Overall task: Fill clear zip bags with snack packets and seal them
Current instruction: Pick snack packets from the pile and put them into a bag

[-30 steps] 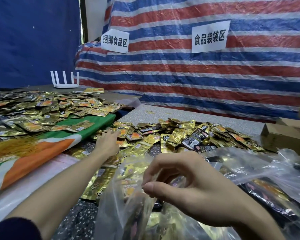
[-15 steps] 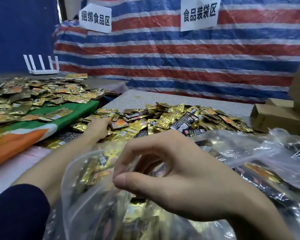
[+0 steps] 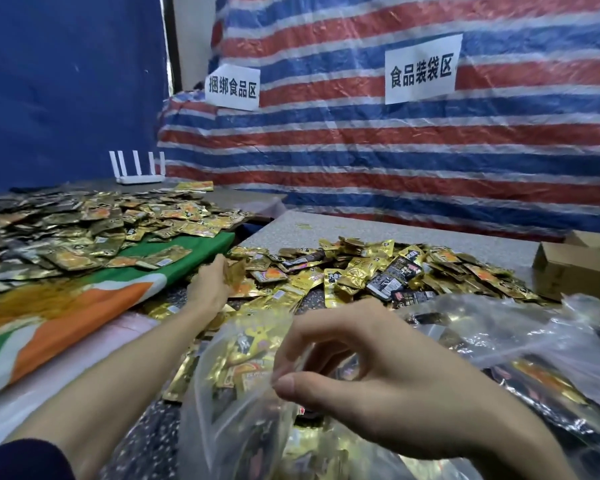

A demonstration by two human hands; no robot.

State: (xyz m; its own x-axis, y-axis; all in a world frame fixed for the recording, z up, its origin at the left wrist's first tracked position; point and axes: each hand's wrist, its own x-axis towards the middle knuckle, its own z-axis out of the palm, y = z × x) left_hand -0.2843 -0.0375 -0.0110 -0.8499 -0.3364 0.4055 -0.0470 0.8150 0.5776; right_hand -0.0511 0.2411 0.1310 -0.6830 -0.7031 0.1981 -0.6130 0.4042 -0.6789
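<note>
Striped sheet (image 3: 395, 150) in red, white and blue hangs across the back. A blue sheet (image 3: 66, 81) fills the upper left of the frame.

Low in the middle, very close, is the right hand (image 3: 378, 372). Its thumb and fingers are curled, and they pinch the top edge of a clear zip bag (image 3: 229, 403). The bag sits at the bottom middle of the frame and has shiny gold packets inside it.

The left hand (image 3: 210, 287) reaches out to the middle left of the frame. Its fingers curl on a gold packet (image 3: 234, 275) at the edge of the heap. This part is a bit blurry.

The heap of snack packets (image 3: 361, 271), gold and black, lies in the middle on a grey table (image 3: 309, 226). Other clear bags (image 3: 499, 341) with packets in them lie at the lower right, just beside the right hand.

On the left is a green, white and orange cloth (image 3: 84, 306). More packets (image 3: 84, 223) are spread over its far end.

Behind them stands a white box with four sticks pointing up (image 3: 137, 171). A cardboard box (image 3: 575, 268) sits at the right edge.

Two white paper signs are stuck on the striped sheet. One is at the upper middle (image 3: 232, 86) and one is at the upper right (image 3: 421, 72).
</note>
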